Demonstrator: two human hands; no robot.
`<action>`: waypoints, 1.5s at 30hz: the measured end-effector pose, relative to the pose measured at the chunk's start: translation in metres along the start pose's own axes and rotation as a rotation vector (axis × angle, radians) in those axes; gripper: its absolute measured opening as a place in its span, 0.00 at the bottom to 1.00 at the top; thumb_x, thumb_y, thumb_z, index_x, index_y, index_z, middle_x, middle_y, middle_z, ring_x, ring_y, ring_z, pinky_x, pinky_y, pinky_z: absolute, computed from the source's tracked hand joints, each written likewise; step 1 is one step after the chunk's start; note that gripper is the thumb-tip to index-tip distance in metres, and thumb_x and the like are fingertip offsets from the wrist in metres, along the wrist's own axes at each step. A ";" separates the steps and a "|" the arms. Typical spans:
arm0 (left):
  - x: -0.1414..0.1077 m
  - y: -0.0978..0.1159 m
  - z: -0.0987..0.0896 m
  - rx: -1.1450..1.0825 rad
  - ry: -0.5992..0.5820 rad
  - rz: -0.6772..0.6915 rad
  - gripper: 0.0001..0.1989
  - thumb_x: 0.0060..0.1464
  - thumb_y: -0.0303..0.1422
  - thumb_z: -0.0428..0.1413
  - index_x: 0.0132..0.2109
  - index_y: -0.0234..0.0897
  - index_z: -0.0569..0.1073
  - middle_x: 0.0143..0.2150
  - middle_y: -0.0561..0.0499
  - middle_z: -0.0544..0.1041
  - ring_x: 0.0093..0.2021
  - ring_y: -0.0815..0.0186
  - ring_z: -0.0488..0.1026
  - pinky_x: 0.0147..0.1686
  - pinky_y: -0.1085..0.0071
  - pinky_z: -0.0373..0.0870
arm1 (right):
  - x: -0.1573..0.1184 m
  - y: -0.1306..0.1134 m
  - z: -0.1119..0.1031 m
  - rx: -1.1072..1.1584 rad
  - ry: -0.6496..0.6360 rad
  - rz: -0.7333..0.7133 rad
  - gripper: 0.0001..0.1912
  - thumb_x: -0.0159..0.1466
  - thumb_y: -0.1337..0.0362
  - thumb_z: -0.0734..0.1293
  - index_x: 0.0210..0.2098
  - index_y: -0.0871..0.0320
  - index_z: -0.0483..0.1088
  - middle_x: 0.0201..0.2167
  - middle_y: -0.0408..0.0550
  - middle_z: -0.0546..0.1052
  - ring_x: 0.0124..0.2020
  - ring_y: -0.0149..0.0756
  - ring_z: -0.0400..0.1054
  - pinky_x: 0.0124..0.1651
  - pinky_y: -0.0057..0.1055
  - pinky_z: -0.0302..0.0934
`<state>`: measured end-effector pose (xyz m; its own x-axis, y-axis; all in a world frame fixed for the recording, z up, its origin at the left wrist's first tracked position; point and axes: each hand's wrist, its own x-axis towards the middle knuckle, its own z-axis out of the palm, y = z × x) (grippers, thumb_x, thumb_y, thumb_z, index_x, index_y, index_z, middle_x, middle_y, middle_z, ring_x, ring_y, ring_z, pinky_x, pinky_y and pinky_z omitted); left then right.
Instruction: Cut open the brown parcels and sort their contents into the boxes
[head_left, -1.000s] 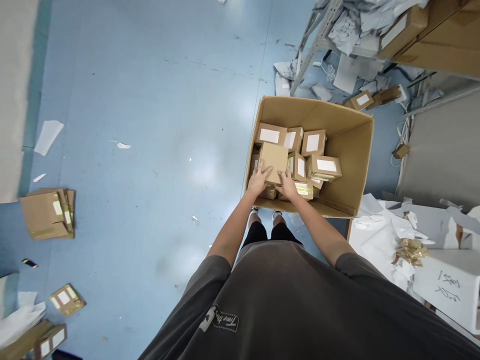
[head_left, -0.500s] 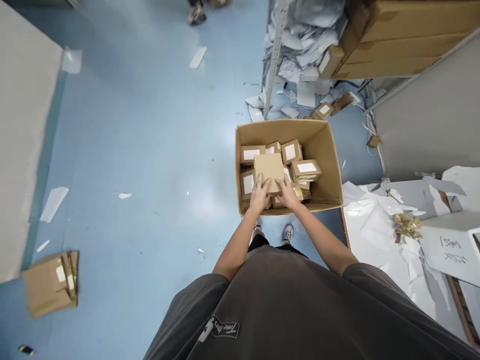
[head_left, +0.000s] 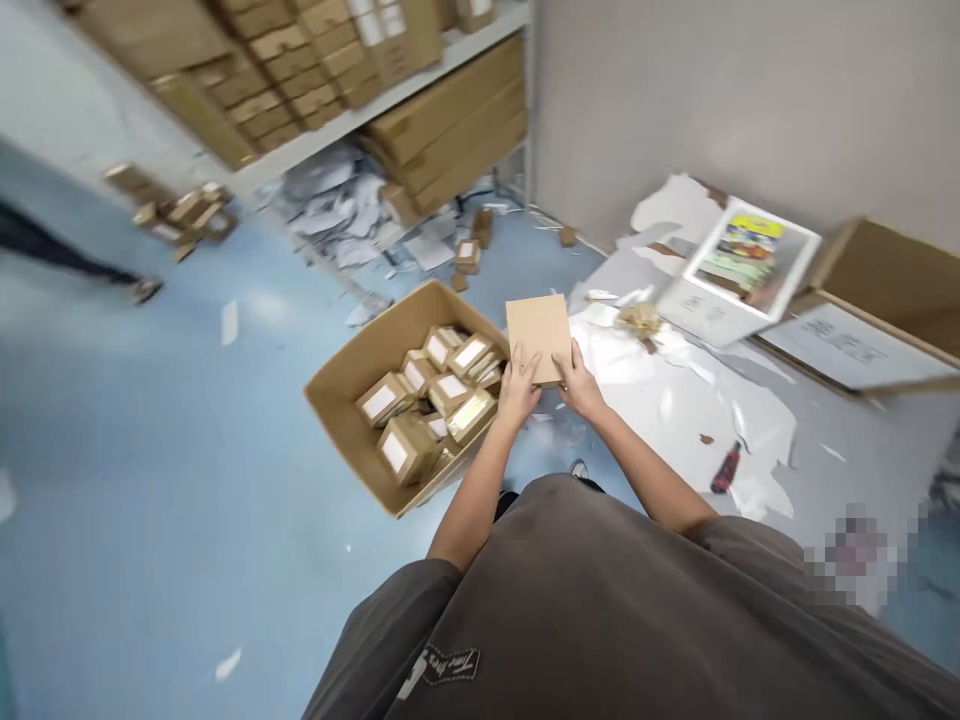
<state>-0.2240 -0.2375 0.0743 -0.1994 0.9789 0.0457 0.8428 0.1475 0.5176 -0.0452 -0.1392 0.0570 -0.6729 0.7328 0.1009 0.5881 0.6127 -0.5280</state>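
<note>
Left hand (head_left: pixel 519 388) and right hand (head_left: pixel 582 388) are gripping a small box (head_left: pixel 538 335) near its lower corners. We are holding it beside the large carton (head_left: pixel 336 402), apart from the packed boxes (head_left: pixel 406 448), and are judging it removed.

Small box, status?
Left hand and right hand both on small box. Box outside the open carton, off its right side. Table at right littered with paper.
</note>
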 end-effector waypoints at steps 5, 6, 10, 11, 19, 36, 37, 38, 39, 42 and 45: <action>0.063 0.109 0.094 -0.024 -0.207 0.290 0.49 0.58 0.25 0.67 0.81 0.46 0.58 0.86 0.40 0.37 0.80 0.40 0.57 0.75 0.46 0.62 | -0.086 0.112 -0.064 0.015 0.159 0.276 0.43 0.61 0.74 0.70 0.74 0.55 0.61 0.85 0.58 0.34 0.76 0.65 0.60 0.64 0.57 0.73; 0.072 0.127 0.113 -0.032 -0.249 0.340 0.49 0.57 0.25 0.68 0.80 0.45 0.58 0.86 0.39 0.38 0.79 0.41 0.57 0.75 0.46 0.62 | -0.103 0.131 -0.070 0.014 0.179 0.330 0.43 0.60 0.75 0.70 0.74 0.56 0.61 0.85 0.60 0.34 0.76 0.65 0.61 0.64 0.57 0.73; 0.091 0.178 0.185 -0.065 -0.412 0.452 0.47 0.57 0.23 0.68 0.79 0.44 0.61 0.85 0.36 0.41 0.79 0.43 0.60 0.74 0.47 0.65 | -0.159 0.188 -0.075 0.016 0.198 0.538 0.42 0.60 0.77 0.69 0.73 0.60 0.62 0.83 0.67 0.40 0.72 0.65 0.66 0.62 0.57 0.73; 0.093 0.185 0.201 -0.074 -0.457 0.461 0.46 0.57 0.23 0.67 0.78 0.44 0.62 0.85 0.36 0.42 0.78 0.43 0.61 0.73 0.46 0.66 | -0.170 0.198 -0.071 0.024 0.197 0.580 0.41 0.59 0.77 0.69 0.72 0.61 0.63 0.83 0.69 0.42 0.71 0.65 0.67 0.62 0.56 0.73; 0.071 0.177 0.262 -0.116 -0.722 0.280 0.56 0.51 0.22 0.70 0.82 0.42 0.54 0.85 0.31 0.37 0.76 0.41 0.65 0.70 0.49 0.71 | -0.227 0.233 -0.011 0.159 0.137 0.792 0.36 0.56 0.77 0.70 0.64 0.56 0.69 0.76 0.65 0.59 0.60 0.54 0.77 0.60 0.49 0.75; 0.092 0.170 0.224 -0.011 -0.709 0.630 0.39 0.58 0.21 0.58 0.75 0.43 0.67 0.78 0.41 0.65 0.76 0.45 0.59 0.70 0.44 0.66 | -0.176 0.219 0.003 0.297 0.422 0.989 0.48 0.59 0.66 0.71 0.77 0.59 0.57 0.71 0.64 0.69 0.62 0.50 0.74 0.64 0.50 0.72; 0.094 0.166 0.223 -0.026 -0.707 0.634 0.38 0.58 0.22 0.58 0.75 0.42 0.67 0.80 0.40 0.62 0.78 0.44 0.57 0.70 0.44 0.65 | -0.175 0.213 0.000 0.282 0.427 0.985 0.49 0.59 0.67 0.71 0.78 0.59 0.55 0.72 0.64 0.68 0.61 0.50 0.74 0.64 0.50 0.72; 0.098 0.162 0.224 -0.043 -0.700 0.633 0.38 0.58 0.22 0.59 0.75 0.42 0.68 0.81 0.40 0.59 0.79 0.43 0.55 0.71 0.43 0.65 | -0.173 0.208 -0.002 0.264 0.425 0.979 0.49 0.59 0.68 0.70 0.79 0.58 0.54 0.72 0.64 0.67 0.62 0.50 0.74 0.64 0.49 0.72; 0.102 0.157 0.225 -0.058 -0.694 0.625 0.38 0.58 0.23 0.60 0.75 0.41 0.68 0.82 0.40 0.57 0.80 0.43 0.53 0.71 0.43 0.64 | -0.172 0.202 -0.004 0.242 0.418 0.974 0.49 0.60 0.68 0.69 0.79 0.57 0.54 0.72 0.63 0.66 0.63 0.49 0.73 0.65 0.49 0.72; 0.117 0.147 0.232 -0.095 -0.724 0.571 0.39 0.58 0.24 0.62 0.76 0.41 0.67 0.83 0.38 0.52 0.81 0.42 0.52 0.73 0.43 0.63 | -0.169 0.191 -0.005 0.186 0.381 0.971 0.44 0.61 0.69 0.68 0.77 0.54 0.60 0.71 0.59 0.68 0.69 0.49 0.69 0.67 0.49 0.69; 0.130 0.140 0.242 -0.172 -0.816 0.537 0.36 0.64 0.27 0.61 0.77 0.42 0.65 0.82 0.36 0.55 0.79 0.45 0.59 0.72 0.47 0.67 | -0.168 0.189 -0.002 0.160 0.386 0.993 0.39 0.62 0.69 0.67 0.73 0.53 0.65 0.66 0.57 0.73 0.69 0.50 0.69 0.68 0.52 0.68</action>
<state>-0.0109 -0.0552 -0.0535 0.6480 0.7164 -0.2584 0.6233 -0.3039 0.7205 0.1792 -0.1460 -0.0582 0.2765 0.9422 -0.1891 0.7088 -0.3328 -0.6219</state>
